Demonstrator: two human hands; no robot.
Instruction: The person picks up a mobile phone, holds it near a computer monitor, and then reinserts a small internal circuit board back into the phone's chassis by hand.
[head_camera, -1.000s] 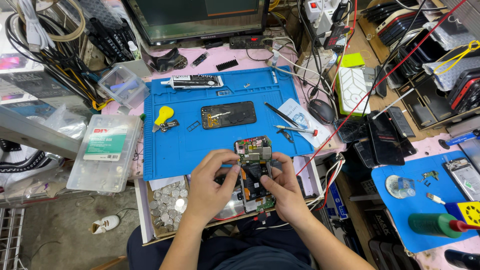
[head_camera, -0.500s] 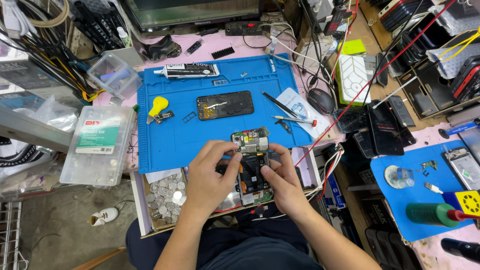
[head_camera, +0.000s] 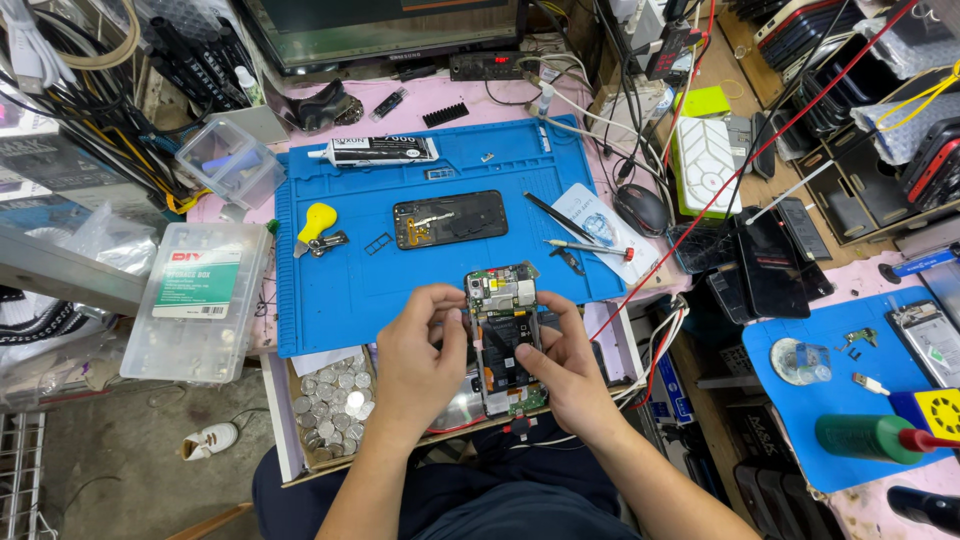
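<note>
Black and green, the opened phone (head_camera: 503, 335) stands between our hands, long axis running away from us; left hand (head_camera: 418, 350) and right hand (head_camera: 565, 360) each grip a long edge, equally near, above the counter (head_camera: 620, 345) edge.

Your left hand (head_camera: 415, 345) and right hand (head_camera: 570, 355) close around the opened phone (head_camera: 503, 335) at the near edge of the blue mat (head_camera: 330, 290). Straight ahead of them the mat lies bare up to the black back cover (head_camera: 450, 218). Ahead to your left the way is free as far as the yellow pry tool (head_camera: 318, 222). To your right, tweezers (head_camera: 590, 247) and a red wire (head_camera: 740, 170) cross the path. The glue tube (head_camera: 375, 151) lies along the far edge. Beneath your left wrist sits a drawer of coins (head_camera: 330, 395); a clear plastic box (head_camera: 195, 300) flanks the mat's left side.
</note>
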